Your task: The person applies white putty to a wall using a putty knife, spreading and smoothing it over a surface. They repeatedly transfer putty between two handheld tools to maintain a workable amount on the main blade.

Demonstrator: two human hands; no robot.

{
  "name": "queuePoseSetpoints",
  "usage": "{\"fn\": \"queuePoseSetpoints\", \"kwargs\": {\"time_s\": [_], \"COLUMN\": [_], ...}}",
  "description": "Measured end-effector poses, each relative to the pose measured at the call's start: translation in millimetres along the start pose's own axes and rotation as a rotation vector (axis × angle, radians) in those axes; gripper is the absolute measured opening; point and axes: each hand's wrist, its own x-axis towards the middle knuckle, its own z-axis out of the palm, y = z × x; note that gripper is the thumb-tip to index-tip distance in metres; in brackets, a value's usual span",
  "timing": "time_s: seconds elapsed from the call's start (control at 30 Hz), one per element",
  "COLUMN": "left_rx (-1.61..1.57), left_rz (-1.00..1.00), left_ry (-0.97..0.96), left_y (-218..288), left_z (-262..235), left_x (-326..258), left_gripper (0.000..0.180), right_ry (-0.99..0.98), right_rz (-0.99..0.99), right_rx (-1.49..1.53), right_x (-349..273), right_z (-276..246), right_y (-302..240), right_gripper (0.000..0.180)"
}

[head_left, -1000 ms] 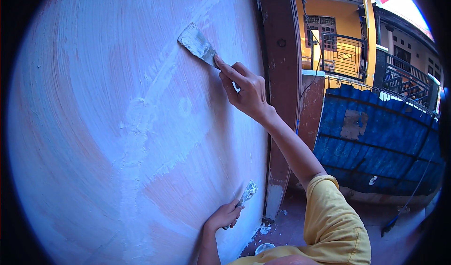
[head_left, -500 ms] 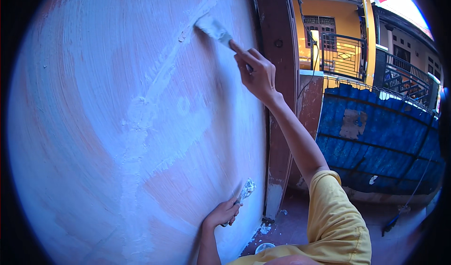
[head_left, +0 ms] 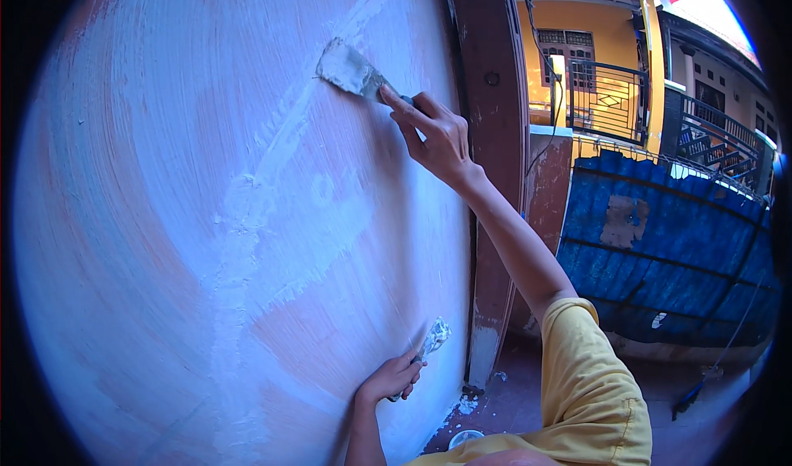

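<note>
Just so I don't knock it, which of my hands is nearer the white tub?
Left. Your left hand is low by the wall, above and left of the white tub; your right hand is much higher up.

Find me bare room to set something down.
Bare floor lies between the yellow sleeve and the blue broom-like tool. It's crowded below the scraper in the left hand: white crumbs, a white-rimmed container and the brown post's foot.

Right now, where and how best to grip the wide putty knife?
I'd take the wide putty knife by its handle, from the lower right, as the right hand does: the broad blade points up-left over the wall, its visible face smeared white. The hand mostly hides the handle.
</note>
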Motion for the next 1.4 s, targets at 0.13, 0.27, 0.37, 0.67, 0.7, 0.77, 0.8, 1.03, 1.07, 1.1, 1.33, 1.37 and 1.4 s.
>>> {"fn": "queuePoseSetpoints", "kwargs": {"time_s": [0.13, 0.27, 0.37, 0.67, 0.7, 0.77, 0.8, 1.03, 1.07, 1.1, 1.33, 1.37, 1.4], "left_rx": [-0.015, -0.010, 0.003, -0.022, -0.018, -0.012, -0.005, -0.022, -0.014, -0.010, -0.020, -0.009, -0.012], "left_rz": [0.004, 0.014, 0.011, -0.004, -0.003, 0.005, -0.003, -0.010, -0.008, -0.017, -0.008, -0.014, -0.011], "left_ry": [-0.005, -0.003, -0.009, -0.001, 0.001, 0.011, 0.002, -0.006, 0.002, 0.002, 0.004, 0.000, 0.000], "left_y": [-0.4, -0.9, -0.4, -1.6, -1.0, 0.4, 0.8, 4.2, 4.4, 4.4, 4.1, 3.7, 3.6], "left_z": [0.4, 0.3, -0.1, 0.0, 0.0, -0.8, -0.6, 0.6, 0.1, 0.1, 0.4, 0.7, 0.8], "left_x": [-0.2, 0.3, 0.7, 1.1, 1.3, 0.9, 0.2, -1.2, -1.2, -1.1, -2.0, -2.2, -2.2], "left_gripper": [0.025, 0.025, 0.025, 0.026, 0.026, 0.026, 0.024, 0.023, 0.023, 0.023, 0.022, 0.022, 0.022], "right_ry": [-0.020, 0.132, 0.074, 0.003, 0.039, 0.114, 0.084, 0.009, -0.022, -0.050, 0.080, 0.079, 0.077], "right_rz": [0.040, 0.015, -0.119, -0.028, -0.011, 0.007, 0.022, -0.110, -0.072, -0.032, 0.108, 0.109, 0.117], "right_rx": [-0.127, 0.053, 0.078, 0.021, 0.012, 0.002, -0.004, 0.115, 0.109, 0.100, 0.005, 0.002, 0.026], "right_x": [7.8, 10.8, 5.5, 7.4, 10.1, 12.7, 11.7, 0.3, 0.5, 1.1, 9.5, 9.0, 8.2], "right_z": [-1.7, -8.4, -7.8, 2.7, 0.6, -3.4, -5.4, 0.4, 2.4, 3.5, -4.8, -6.8, -9.1], "right_y": [18.8, 24.2, 17.0, 31.8, 34.3, 33.3, 29.9, 3.1, 4.3, 6.9, 29.0, 27.2, 23.5], "right_gripper": [0.048, 0.053, 0.053, 0.051, 0.051, 0.051, 0.051, 0.054, 0.054, 0.053, 0.045, 0.045, 0.044]}}
